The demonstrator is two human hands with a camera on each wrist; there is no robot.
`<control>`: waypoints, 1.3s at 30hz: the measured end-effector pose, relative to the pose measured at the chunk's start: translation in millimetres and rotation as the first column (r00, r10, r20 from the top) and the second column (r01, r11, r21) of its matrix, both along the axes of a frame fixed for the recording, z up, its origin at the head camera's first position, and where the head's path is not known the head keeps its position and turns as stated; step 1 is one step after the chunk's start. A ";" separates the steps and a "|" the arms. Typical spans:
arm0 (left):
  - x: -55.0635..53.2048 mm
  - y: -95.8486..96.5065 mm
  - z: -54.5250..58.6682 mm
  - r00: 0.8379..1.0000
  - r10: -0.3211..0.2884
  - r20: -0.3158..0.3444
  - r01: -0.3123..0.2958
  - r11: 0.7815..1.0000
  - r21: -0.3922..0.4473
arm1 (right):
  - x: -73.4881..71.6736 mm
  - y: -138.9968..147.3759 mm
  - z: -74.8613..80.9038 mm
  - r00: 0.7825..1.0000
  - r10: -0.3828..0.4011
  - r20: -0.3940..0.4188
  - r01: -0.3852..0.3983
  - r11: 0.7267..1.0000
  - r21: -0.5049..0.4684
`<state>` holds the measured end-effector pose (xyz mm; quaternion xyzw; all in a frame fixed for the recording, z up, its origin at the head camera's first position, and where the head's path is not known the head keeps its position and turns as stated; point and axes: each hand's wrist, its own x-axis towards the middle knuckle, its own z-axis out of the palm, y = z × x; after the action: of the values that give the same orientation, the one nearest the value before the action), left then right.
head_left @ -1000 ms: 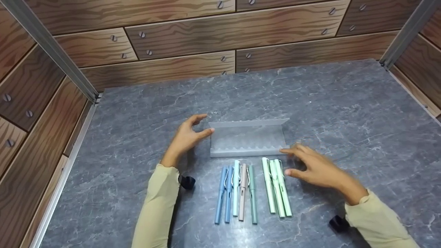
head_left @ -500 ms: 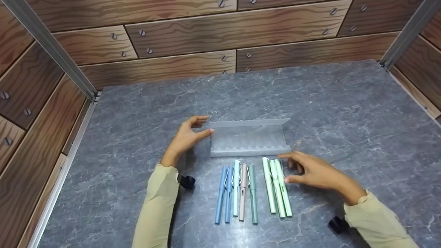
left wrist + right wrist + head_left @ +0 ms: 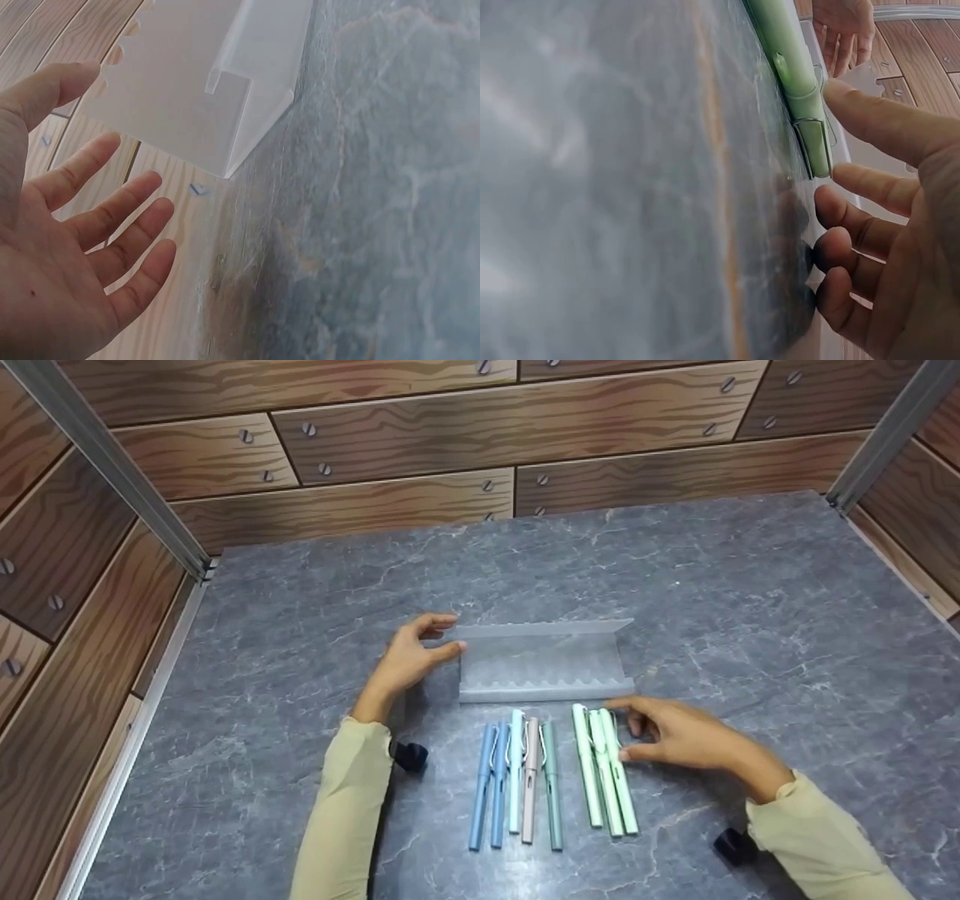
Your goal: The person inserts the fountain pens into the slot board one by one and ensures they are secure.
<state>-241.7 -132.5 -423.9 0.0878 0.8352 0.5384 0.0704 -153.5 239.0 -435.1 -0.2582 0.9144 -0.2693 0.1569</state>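
A translucent plastic pen tray (image 3: 544, 656) with notched edges lies on the table. Beside its left end, my left hand (image 3: 409, 656) has its fingers spread, the thumb tip right at the edge; the left wrist view shows its palm (image 3: 52, 277) holding nothing. Three light green capped pens (image 3: 627, 802) lie together in front of the tray's right side. My right hand (image 3: 682, 739) is at the rightmost of them, thumb by its clip and index fingertip at its cap end. In the right wrist view, the other fingers (image 3: 840, 251) bend loosely next to the table surface.
To the left of the green pens lies a row of capped pens: two blue (image 3: 498, 810), one pale blue (image 3: 515, 780), one taupe (image 3: 529, 810) and one dark green (image 3: 554, 802). Wood-patterned walls (image 3: 405, 442) border the grey marbled tabletop (image 3: 750, 585).
My right hand has moved from the tray's right front corner down to the rightmost light green pen. My left hand, the tray and the pens have stayed almost where they were.
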 end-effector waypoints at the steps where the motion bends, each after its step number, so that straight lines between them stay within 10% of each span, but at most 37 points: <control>1: -0.2 0.2 -0.3 1.000 0.001 0.002 -0.001 1.000 0.002 | -0.2 0.0 -0.3 1.000 0.002 0.000 -0.002 1.000 0.004; 39: -3.2 11.3 -5.3 0.993 0.047 -0.108 -0.038 0.996 0.076 | -4.2 -1.5 0.0 0.999 0.037 0.030 -0.037 0.999 0.010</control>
<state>-244.8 -121.2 -429.2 0.1021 0.8189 0.5647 0.0095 -157.8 237.5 -435.0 -0.2703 0.9084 -0.2655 0.1769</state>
